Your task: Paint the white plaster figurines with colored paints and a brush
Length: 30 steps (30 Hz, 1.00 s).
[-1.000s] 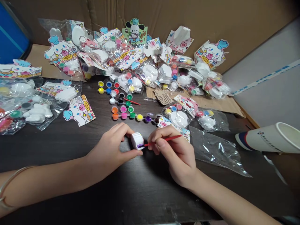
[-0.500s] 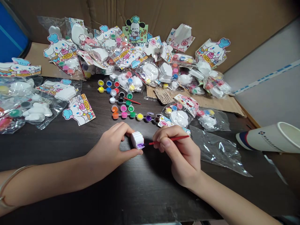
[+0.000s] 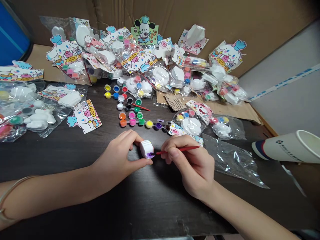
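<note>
The left hand (image 3: 116, 155) was clenched around a small white plaster figurine (image 3: 146, 149), thumb below and fingers over the top, and held it just above the dark wooden table (image 3: 62, 160). The right hand (image 3: 190, 163) pinched a thin red-handled paintbrush (image 3: 178, 150) between thumb and fingers, its tip just beside the figurine. (Whether the bristles were actually touching was too small to tell.)

So far, only a purple patch (image 3: 150, 155) showed, low on the end of the figurine facing the brush. The rest of what could be seen was bare white, and the far side was hidden by the fingers.

Nothing lay between the brush and the figurine. Beyond the hands ran a strip of small open paint pots (image 3: 142, 122), including a purple pot (image 3: 158, 126), with more pots above it and a second red brush (image 3: 141, 107) lying among them. Further back, a heap of plastic-wrapped kits (image 3: 160, 76) with unpainted white figures and cartoon cards leaned against a cardboard wall (image 3: 225, 20). To the right lay a crumpled clear plastic bag (image 3: 231, 160) and a paper cup (image 3: 282, 146) on its side, both well clear of the hands. A thin bangle (image 3: 15, 196) circled the left wrist.
</note>
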Tool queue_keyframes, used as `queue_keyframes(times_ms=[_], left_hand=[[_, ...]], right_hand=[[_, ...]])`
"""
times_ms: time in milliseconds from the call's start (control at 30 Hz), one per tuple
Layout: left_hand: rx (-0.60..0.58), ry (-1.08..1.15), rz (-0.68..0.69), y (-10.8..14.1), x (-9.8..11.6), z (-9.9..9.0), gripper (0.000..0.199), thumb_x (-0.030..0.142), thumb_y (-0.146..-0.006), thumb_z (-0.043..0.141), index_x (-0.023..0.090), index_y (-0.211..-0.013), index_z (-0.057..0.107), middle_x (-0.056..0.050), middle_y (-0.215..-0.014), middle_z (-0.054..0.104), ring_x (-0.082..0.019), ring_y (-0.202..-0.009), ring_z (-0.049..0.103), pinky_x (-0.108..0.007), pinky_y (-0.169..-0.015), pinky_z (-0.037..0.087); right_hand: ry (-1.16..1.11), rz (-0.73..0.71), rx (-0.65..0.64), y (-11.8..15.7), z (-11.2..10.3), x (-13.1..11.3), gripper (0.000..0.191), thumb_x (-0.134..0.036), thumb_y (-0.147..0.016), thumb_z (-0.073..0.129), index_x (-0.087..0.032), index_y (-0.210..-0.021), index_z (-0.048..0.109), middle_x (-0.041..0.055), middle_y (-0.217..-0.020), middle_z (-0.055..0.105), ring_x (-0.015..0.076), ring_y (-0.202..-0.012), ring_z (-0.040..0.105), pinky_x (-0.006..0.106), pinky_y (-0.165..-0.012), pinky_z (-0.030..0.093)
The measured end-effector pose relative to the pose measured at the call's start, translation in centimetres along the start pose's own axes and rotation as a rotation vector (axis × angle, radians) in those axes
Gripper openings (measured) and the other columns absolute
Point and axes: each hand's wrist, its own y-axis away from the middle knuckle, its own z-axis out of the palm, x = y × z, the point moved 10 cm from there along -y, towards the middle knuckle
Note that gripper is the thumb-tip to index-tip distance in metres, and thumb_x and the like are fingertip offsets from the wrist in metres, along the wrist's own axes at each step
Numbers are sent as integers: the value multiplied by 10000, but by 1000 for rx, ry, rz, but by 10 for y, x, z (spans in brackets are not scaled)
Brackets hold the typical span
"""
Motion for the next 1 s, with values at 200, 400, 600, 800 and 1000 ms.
queue_keyframes(times_ms=[200,400,600,800,1000], left_hand=[[-1,2,3,0,2,0,236,184,-653,755,208,-718,529,57,-672,532,-135,-628,491,-243,-597,418],[-4,-11,-3,0,2,0,234,188,-654,756,206,-736,538,48,-690,547,-142,-645,502,-249,-601,422],[-7,-2,-1,0,1,1,232,182,-664,750,205,-718,525,44,-695,552,-138,-642,501,-245,-600,421],[-6,-7,-2,-1,1,0,238,182,-653,759,199,-740,538,48,-687,540,-139,-643,500,-248,-602,418],[-9,-8,5,0,2,0,232,184,-664,745,205,-726,523,44,-697,551,-142,-651,511,-249,-602,422]], right_hand=[[101,-1,-23,-1,5,-1,150,-64,-872,470,-179,-790,521,-7,-652,535,96,-567,529,218,-515,437],[72,12,81,1,-7,1,163,-59,-865,480,-182,-773,533,-13,-647,538,91,-559,522,219,-520,435],[41,-36,-26,-2,5,-7,151,-43,-850,491,-175,-794,538,-15,-641,537,91,-574,542,212,-534,448],[73,-36,73,1,-7,-4,176,-40,-847,480,-186,-761,529,-9,-621,525,107,-538,503,240,-496,413],[52,-69,8,1,0,-7,158,-46,-847,488,-180,-787,545,-4,-626,528,108,-545,504,238,-499,423]])
